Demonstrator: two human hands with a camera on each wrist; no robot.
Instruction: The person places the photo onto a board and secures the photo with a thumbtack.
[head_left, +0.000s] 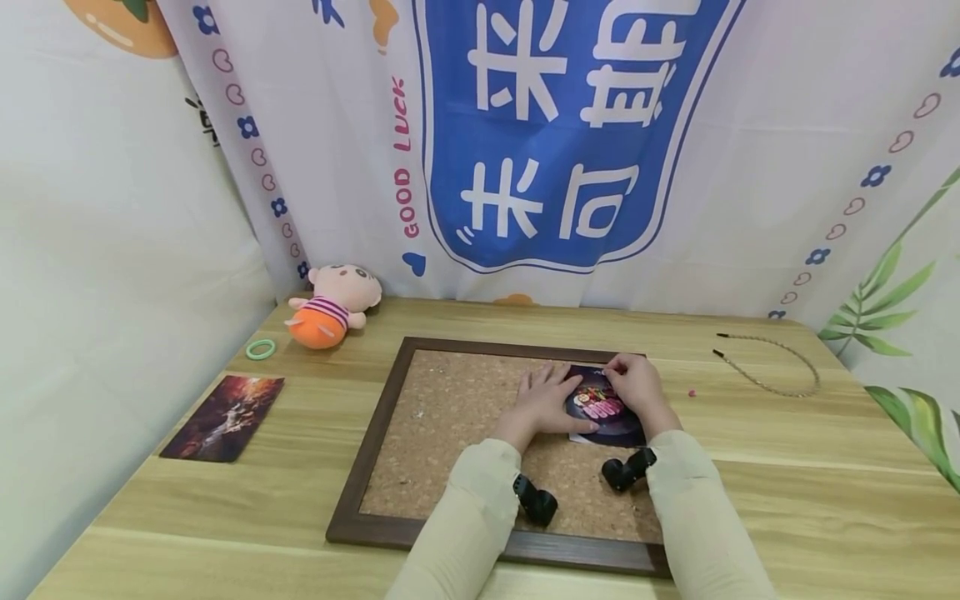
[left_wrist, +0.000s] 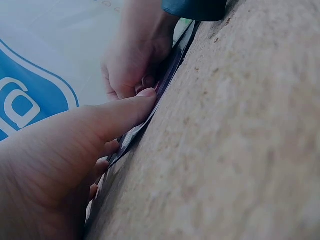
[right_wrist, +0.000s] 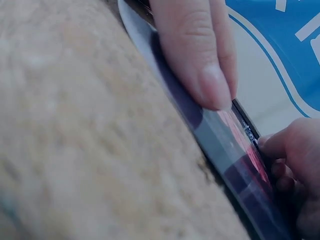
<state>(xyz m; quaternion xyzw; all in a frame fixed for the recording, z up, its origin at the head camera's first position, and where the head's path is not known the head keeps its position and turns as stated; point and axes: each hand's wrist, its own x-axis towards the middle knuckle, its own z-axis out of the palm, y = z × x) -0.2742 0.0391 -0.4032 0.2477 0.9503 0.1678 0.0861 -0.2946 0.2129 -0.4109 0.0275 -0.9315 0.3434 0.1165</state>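
A dark picture card [head_left: 611,412] printed with food lies on the upper right of a brown-framed cork board [head_left: 465,417]. My left hand [head_left: 546,402] presses on the card's left part, fingers spread and straight. In the left wrist view its thumb [left_wrist: 132,112] lies along the card's raised edge. At the top of the card is my right hand [head_left: 636,387], fingers curled, thumb and forefinger pinched together. The right wrist view has that thumb [right_wrist: 272,145] against the card's far part; what it pinches is hidden and I cannot tell what it is.
To the left lie another picture card [head_left: 222,419], a green ring [head_left: 260,349] and a plush doll [head_left: 330,308]. On the right are a small pink object [head_left: 692,393] and a braided cord with black tips [head_left: 795,354]. A printed curtain [head_left: 337,167] hangs behind the table.
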